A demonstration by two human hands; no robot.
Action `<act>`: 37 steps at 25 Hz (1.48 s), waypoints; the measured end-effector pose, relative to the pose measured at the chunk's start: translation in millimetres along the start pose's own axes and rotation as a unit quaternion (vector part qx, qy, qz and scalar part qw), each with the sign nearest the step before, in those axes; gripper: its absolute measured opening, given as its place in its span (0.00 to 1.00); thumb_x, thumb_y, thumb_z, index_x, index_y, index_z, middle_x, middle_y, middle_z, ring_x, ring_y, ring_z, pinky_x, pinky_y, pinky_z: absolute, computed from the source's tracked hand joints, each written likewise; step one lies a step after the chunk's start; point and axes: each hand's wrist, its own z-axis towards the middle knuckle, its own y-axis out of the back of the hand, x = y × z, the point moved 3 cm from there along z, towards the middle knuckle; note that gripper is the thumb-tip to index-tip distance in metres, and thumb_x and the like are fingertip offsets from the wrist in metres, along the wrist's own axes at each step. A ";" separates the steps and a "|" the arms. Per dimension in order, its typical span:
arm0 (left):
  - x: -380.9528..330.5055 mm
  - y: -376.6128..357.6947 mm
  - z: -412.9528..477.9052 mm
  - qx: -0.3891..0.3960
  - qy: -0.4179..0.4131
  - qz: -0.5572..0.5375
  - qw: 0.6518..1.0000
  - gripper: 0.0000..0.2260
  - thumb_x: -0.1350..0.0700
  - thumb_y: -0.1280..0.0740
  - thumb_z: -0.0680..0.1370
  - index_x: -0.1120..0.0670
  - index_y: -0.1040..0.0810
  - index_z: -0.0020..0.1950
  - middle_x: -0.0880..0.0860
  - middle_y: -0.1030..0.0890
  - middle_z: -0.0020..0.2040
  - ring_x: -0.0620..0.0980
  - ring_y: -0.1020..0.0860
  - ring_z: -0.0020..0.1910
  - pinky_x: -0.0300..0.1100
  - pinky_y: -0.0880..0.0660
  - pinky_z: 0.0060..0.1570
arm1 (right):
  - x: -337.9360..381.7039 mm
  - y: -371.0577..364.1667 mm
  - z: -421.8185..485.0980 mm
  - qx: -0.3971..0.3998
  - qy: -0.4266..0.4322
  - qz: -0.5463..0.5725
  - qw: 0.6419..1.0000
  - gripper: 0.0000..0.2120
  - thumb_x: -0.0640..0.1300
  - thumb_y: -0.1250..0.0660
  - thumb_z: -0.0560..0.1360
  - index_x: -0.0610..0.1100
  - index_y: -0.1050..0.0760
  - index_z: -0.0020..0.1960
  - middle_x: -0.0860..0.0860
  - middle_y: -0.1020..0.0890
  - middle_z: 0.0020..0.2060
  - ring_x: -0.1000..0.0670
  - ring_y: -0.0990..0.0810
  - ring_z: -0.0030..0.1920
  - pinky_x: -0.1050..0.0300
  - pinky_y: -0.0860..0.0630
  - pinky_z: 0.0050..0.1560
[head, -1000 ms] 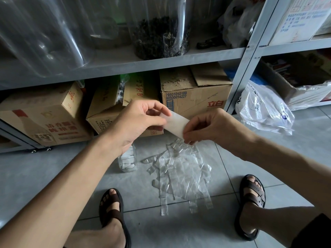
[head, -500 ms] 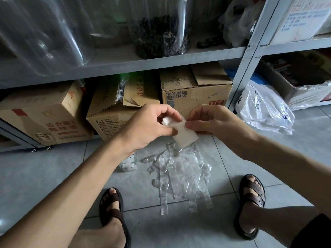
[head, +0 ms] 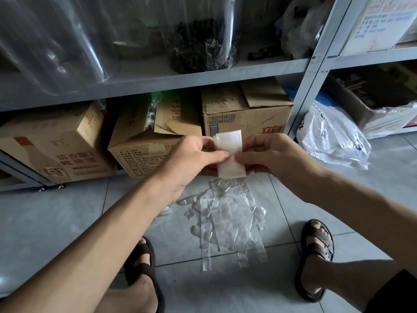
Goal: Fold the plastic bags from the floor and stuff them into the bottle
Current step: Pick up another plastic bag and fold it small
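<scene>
Folded whitish bag (head: 229,154), upright flat strip, pinched mid-length by left hand (head: 187,163) and right hand (head: 270,157). Clear bags (head: 228,220) piled on floor below, cardboard boxes (head: 248,114) behind.

Upright folded white bag (head: 228,142) — clear bags (head: 228,220) heaped below.

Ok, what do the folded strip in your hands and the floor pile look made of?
The folded strip: likely thin plastic film; layered, it looks milky and matt. The floor pile: seemingly the same film, clear and glossy; tile joints show through, creases catch light.
</scene>
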 end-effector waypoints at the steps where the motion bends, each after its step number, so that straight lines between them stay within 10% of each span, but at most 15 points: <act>1: -0.3 0.9 0.7 -0.005 -0.002 0.000 1.000 0.05 0.64 0.27 0.74 0.58 0.16 0.50 0.58 0.13 0.49 0.56 0.16 0.53 0.49 0.21 0.59 | 0.1 0.1 -0.3 -0.001 -0.001 0.000 1.000 0.02 0.31 0.29 0.73 0.35 0.20 0.46 0.44 0.17 0.38 0.52 0.19 0.36 0.64 0.22 0.37; 19: -10.7 0.2 -6.9 -0.001 0.014 -0.103 0.995 0.09 0.71 0.29 0.71 0.57 0.18 0.43 0.52 0.16 0.34 0.44 0.19 0.31 0.36 0.23 0.29 | 1.3 -4.9 -2.5 0.001 -0.043 0.128 0.991 0.08 0.31 0.31 0.74 0.43 0.21 0.40 0.45 0.17 0.38 0.50 0.18 0.36 0.62 0.19 0.35; 37: -9.6 -0.4 -9.0 0.043 0.036 -0.108 0.993 0.15 0.70 0.37 0.78 0.57 0.17 0.37 0.55 0.17 0.37 0.45 0.19 0.33 0.36 0.22 0.30 | 2.2 -4.4 -3.4 0.014 0.012 0.090 0.996 0.12 0.30 0.37 0.78 0.39 0.20 0.40 0.43 0.18 0.36 0.51 0.20 0.34 0.63 0.20 0.34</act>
